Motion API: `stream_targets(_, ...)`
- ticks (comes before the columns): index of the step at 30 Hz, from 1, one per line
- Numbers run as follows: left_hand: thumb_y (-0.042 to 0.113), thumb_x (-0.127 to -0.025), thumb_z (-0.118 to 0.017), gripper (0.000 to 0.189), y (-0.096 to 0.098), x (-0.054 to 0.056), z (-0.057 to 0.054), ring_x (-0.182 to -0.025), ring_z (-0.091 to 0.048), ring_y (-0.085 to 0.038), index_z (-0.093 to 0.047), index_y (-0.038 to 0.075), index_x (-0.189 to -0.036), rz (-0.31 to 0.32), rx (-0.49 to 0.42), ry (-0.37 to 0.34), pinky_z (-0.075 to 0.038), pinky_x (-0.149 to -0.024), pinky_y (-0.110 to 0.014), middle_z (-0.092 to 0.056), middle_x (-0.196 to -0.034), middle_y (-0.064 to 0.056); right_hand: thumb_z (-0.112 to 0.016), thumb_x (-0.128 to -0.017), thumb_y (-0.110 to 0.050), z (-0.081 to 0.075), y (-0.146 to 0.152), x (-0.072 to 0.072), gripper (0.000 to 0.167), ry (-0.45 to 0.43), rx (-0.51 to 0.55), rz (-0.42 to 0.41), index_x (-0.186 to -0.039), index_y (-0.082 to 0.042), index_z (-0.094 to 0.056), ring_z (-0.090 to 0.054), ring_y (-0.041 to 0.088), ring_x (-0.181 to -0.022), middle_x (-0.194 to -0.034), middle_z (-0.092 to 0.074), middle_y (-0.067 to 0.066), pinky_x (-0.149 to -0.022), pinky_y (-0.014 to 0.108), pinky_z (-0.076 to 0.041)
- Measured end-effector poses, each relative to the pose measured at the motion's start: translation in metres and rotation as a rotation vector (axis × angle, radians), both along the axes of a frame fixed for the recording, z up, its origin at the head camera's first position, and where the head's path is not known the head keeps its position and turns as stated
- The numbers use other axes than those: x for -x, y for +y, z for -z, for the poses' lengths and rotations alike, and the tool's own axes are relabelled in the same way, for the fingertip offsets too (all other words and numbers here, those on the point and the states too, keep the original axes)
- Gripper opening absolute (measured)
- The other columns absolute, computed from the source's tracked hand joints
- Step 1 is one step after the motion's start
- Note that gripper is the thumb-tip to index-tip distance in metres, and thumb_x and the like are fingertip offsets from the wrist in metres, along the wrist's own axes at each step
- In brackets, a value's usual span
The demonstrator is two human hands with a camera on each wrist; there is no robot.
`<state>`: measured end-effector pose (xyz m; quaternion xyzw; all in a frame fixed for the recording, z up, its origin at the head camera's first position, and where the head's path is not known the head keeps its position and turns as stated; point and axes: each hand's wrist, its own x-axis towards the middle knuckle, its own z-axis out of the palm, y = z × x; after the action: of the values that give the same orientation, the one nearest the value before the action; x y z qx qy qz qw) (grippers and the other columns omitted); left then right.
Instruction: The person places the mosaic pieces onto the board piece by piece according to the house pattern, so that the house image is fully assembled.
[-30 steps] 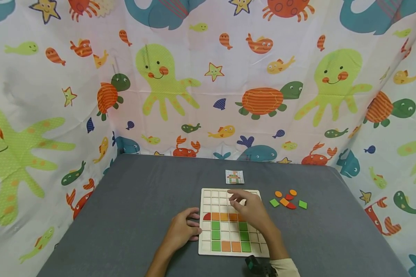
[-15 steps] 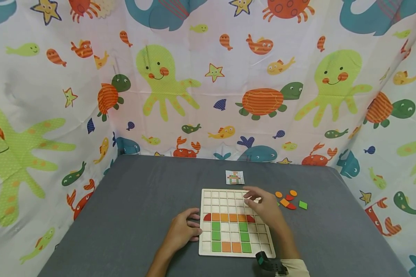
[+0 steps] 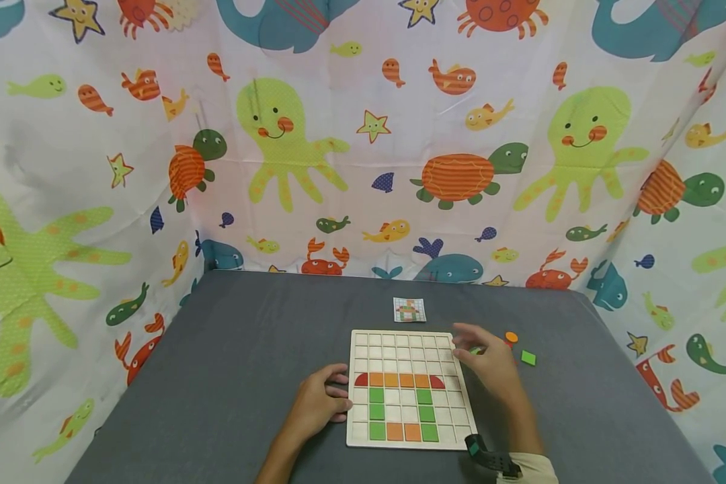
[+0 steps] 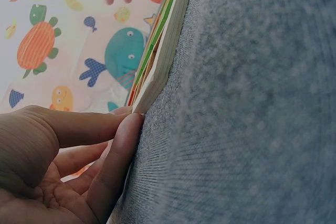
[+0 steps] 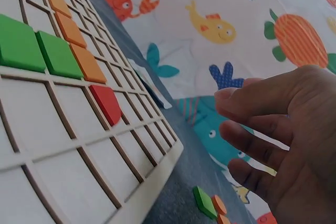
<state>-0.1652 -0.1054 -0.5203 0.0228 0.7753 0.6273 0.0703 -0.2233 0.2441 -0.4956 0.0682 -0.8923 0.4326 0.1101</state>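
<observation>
A pale wooden grid board [image 3: 392, 346] lies on the grey cloth. My left hand [image 3: 322, 398] stays at its left side; in the left wrist view the thumb and fingertips pinch the board's edge. Set in the grid are a row of orange squares [image 3: 407, 381], columns of green squares [image 3: 377, 394] and a red rounded piece [image 3: 437, 382] at each end of the orange row. Just past the board's right edge hovers my right hand [image 3: 490, 363], fingers loosely bent with nothing between them. It partly covers the loose pieces, among them a green square [image 3: 476, 350].
A small printed pattern card [image 3: 409, 310] lies behind the board. Right of my right hand are a loose green square [image 3: 528, 357] and an orange disc [image 3: 511, 337]. A sea-animal curtain [image 3: 339, 168] surrounds the table.
My right hand has moved from over the board rightward to the loose pieces, uncovering the red piece at the orange row's right end. The left hand has kept its place.
</observation>
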Motion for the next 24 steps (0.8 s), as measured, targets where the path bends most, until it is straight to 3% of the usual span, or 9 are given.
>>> stream_targets(24,-0.013,-0.079,-0.081,0.067,0.0,0.001,0.001,-0.092,-0.072,-0.022,-0.06,-0.004,-0.142,0.006,0.002,0.007,-0.066,-0.061,-0.038,-0.068,-0.122,-0.019,-0.081,-0.092,-0.003,0.01,0.056,-0.008,0.061,-0.07,-0.024,0.171,-0.149,-0.004,-0.058,-0.066,0.036,-0.118,-0.128,-0.072,0.02,-0.084,0.01,-0.047)
